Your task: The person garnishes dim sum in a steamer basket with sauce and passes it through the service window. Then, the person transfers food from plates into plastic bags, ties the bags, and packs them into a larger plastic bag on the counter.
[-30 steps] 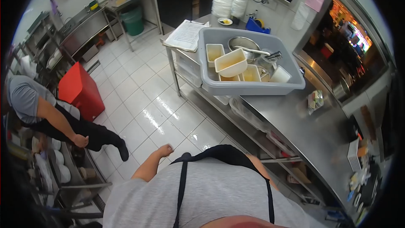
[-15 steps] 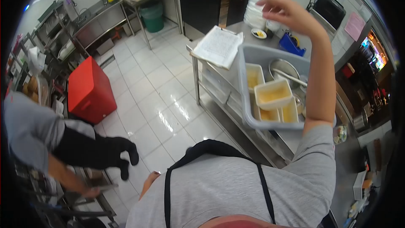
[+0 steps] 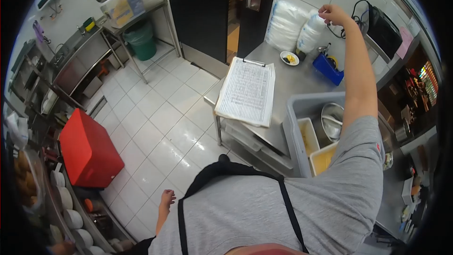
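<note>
My right hand (image 3: 332,15) is raised at the upper right, its fingers closed at the top of a narrow clear plastic pack (image 3: 310,32). Beside that pack stands a larger plastic-wrapped stack (image 3: 284,24). My left hand (image 3: 168,198) hangs low at my left side above the floor, fingers loosely apart and holding nothing. Below my right arm, a grey tub (image 3: 293,127) holds pale containers of yellow contents (image 3: 323,159) and a metal pot (image 3: 331,113). My arm and sleeve cover part of the tub.
A clipboard with papers (image 3: 247,92) lies on the steel counter (image 3: 283,78), near a small plate (image 3: 289,58) and a blue holder (image 3: 329,68). A red box (image 3: 89,150) stands on the floor. Bowls (image 3: 73,219) line the left shelf; a green bin (image 3: 141,42) stands behind.
The view has shifted toward the counter's far end. My right hand has closed at the plastic pack; my left hand shows more fully. The co-worker at the left has mostly left the view.
</note>
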Demonstrator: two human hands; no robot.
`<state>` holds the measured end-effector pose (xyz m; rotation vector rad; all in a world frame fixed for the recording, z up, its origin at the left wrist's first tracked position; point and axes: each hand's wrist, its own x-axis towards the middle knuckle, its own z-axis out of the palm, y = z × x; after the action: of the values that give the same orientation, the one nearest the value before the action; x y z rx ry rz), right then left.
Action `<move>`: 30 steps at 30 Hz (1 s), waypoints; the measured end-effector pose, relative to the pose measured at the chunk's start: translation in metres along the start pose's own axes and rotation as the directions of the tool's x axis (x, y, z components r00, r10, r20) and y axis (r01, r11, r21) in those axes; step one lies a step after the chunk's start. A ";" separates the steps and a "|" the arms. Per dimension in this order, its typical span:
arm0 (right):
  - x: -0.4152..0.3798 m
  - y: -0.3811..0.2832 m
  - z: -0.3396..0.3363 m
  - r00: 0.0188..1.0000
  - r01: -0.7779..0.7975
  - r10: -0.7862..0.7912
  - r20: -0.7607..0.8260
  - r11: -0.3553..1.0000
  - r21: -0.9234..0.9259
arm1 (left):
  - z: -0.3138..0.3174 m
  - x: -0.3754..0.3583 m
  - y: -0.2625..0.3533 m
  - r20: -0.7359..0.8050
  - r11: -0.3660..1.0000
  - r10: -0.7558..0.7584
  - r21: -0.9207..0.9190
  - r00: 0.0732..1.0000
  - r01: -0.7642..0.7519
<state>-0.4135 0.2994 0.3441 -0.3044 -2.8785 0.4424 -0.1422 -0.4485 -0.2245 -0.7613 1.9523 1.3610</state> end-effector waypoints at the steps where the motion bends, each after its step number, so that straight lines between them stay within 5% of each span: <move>1: 0.019 0.012 0.005 1.000 -0.002 0.002 0.003 0.999 0.038 | 0.001 0.013 0.011 -0.008 1.000 0.002 0.017 1.000 -0.001; 6: 0.116 0.062 0.057 0.974 -0.035 0.052 -0.222 0.996 0.078 | -0.001 0.074 0.071 -0.034 0.991 0.098 0.090 0.995 -0.094; 8: 0.151 0.079 0.081 0.938 -0.072 -0.016 -0.346 0.968 -0.241 | -0.008 0.106 0.078 -0.036 0.978 0.182 0.107 0.983 -0.177; 13: 0.204 0.111 0.131 0.894 -0.235 0.047 -0.445 0.896 -0.378 | -0.032 0.166 0.118 -0.034 0.952 0.288 0.123 0.957 -0.282; 17: 0.219 0.113 0.153 0.875 -0.329 0.193 -0.443 0.910 -0.253 | -0.023 0.097 0.282 0.033 0.964 0.203 0.170 0.979 -0.205; 22: 0.230 0.112 0.152 0.838 -0.401 0.240 -0.490 0.880 -0.255 | -0.021 0.152 0.370 0.128 0.944 0.261 0.174 0.957 -0.281; 25: 0.237 0.130 0.145 0.872 -0.378 0.207 -0.444 0.861 -0.341 | -0.003 0.142 0.445 0.220 0.865 0.361 0.283 0.906 -0.414; 30: 0.243 0.088 0.110 0.667 -0.362 0.134 -0.733 0.918 -0.162 | 0.029 0.109 0.592 0.455 0.685 0.571 0.193 0.683 -0.702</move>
<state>-0.6574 0.4089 0.2564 -0.7500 -2.1100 -0.0874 -0.6539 -0.2556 0.0300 0.4093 2.1471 1.3258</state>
